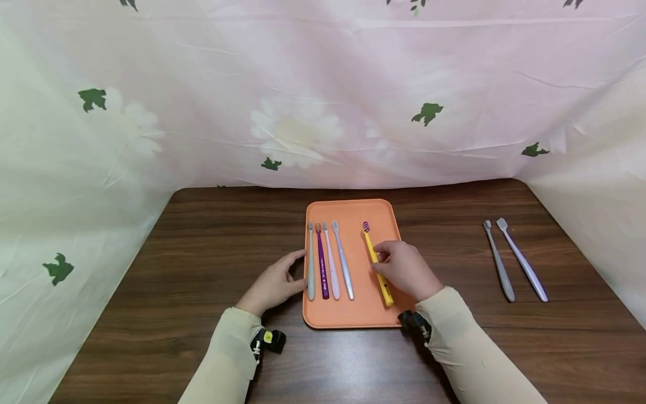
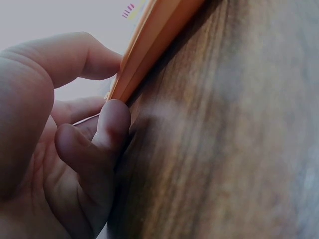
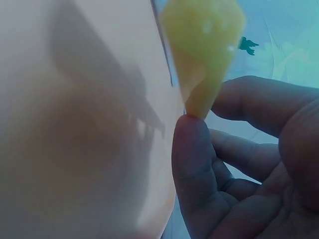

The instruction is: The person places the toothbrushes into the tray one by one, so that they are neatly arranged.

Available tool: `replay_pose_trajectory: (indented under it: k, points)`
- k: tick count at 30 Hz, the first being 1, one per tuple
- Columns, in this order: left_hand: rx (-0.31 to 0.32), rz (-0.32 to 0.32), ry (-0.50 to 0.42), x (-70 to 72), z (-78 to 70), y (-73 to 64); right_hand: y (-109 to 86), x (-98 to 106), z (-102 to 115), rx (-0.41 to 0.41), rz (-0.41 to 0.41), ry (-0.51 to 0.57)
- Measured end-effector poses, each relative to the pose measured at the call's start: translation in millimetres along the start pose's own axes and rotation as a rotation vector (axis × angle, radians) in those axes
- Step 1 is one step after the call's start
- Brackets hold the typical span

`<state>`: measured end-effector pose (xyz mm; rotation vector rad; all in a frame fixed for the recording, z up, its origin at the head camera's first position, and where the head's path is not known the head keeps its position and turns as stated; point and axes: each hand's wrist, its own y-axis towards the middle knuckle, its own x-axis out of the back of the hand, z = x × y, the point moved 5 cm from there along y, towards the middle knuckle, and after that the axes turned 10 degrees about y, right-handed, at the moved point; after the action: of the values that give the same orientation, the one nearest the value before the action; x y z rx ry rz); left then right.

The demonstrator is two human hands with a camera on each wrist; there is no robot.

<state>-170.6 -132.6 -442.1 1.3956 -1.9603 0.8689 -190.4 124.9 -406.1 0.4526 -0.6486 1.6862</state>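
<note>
An orange tray (image 1: 355, 213) lies on the table. Several toothbrushes stand side by side in its left half: a grey-green toothbrush (image 1: 310, 269), a purple toothbrush (image 1: 322, 269), a pale pink toothbrush (image 1: 331, 266) and a light blue toothbrush (image 1: 344, 266). My right hand (image 1: 404, 268) pinches the handle of a yellow toothbrush (image 1: 370, 247) with a purple-striped head, over the tray's right half; the yellow handle (image 3: 204, 45) looms blurred in the right wrist view. Thumb and finger spread apart, my left hand (image 1: 275, 283) touches the tray's left rim (image 2: 142, 55).
On the right of the brown wooden table (image 1: 227, 235) lie a grey toothbrush (image 1: 499, 264) and a pale lavender toothbrush (image 1: 522, 261), roughly parallel. Floral cloth (image 1: 323, 95) hangs behind the table and along both sides.
</note>
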Motion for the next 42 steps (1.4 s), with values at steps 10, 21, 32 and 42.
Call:
replay_pose_trajectory:
  k: [10, 21, 32, 42]
  points:
    - [-0.005, 0.001, 0.002, 0.2, -0.2, 0.2, 0.8, -0.5, 4.1, 0.011, 0.0, 0.003]
    - [0.007, 0.006, -0.004, 0.3, -0.1, -0.3, 2.8, -4.4, 6.4, 0.005, 0.01, 0.018]
    - [0.007, 0.007, -0.021, 0.1, 2.2, 0.1, 7.3, -8.4, 5.0, -0.006, 0.01, 0.035]
    - [-0.023, 0.003, -0.011, 0.6, 1.6, 0.4, 9.7, -11.4, 10.6, 0.041, 0.009, 0.015]
